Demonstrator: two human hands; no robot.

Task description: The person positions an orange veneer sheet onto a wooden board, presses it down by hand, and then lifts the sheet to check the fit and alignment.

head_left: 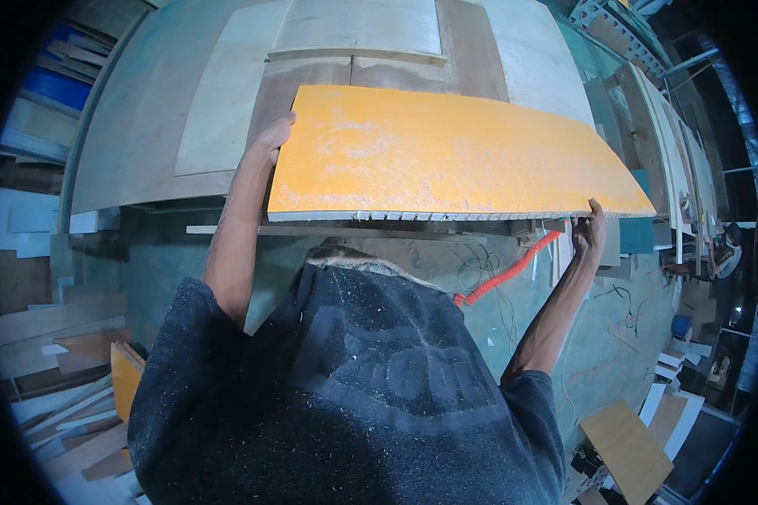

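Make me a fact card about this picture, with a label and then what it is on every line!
Left hand: grips the left end of the orange panel
Right hand: grips its near edge, toward the right end
Panel top: whitish, dusty-looking patches
Beyond the panel: a pale board on a big flat work surface
Coiled hose or cord: red-orange, below the panel near the right hand
Shirt: dark, with pale specks
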